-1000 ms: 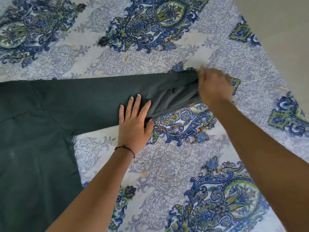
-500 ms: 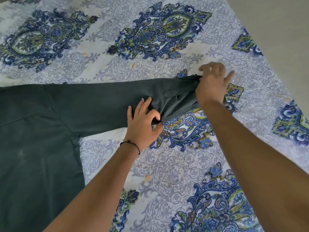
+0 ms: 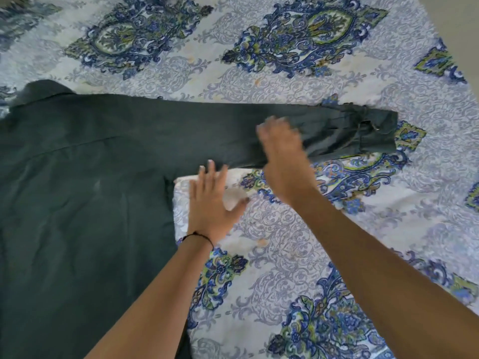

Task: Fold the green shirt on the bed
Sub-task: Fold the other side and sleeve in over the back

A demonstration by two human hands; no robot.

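- I see the green shirt [image 3: 85, 203] lying flat on the bed sheet [image 3: 298, 242], with its body at the left side of my view.
- One long sleeve [image 3: 259, 130] sticks out from the shirt's body and runs to the right across the sheet.
- The cuff [image 3: 373, 130] at the far end of that sleeve is bunched and wrinkled, and it lies flat on the sheet.
- My left hand [image 3: 210, 203] is spread wide with the fingers apart. It holds nothing.
- The left hand sits just below the sleeve, right beside the shirt's body, in the corner where the sleeve joins. Its fingertips reach the sleeve's lower edge. I cannot tell if the palm is pressing on the sheet.
- A thin black band [image 3: 198, 235] goes around my left wrist.
- My right hand [image 3: 282, 156] is over the sleeve, between the shirt's body and the cuff. It looks blurry.
- The right hand's fingers look loosely spread, and I see no cloth pinched in them. I cannot tell if it touches the sleeve.
- The sheet under the shirt is pale with big blue and green swirly shapes.
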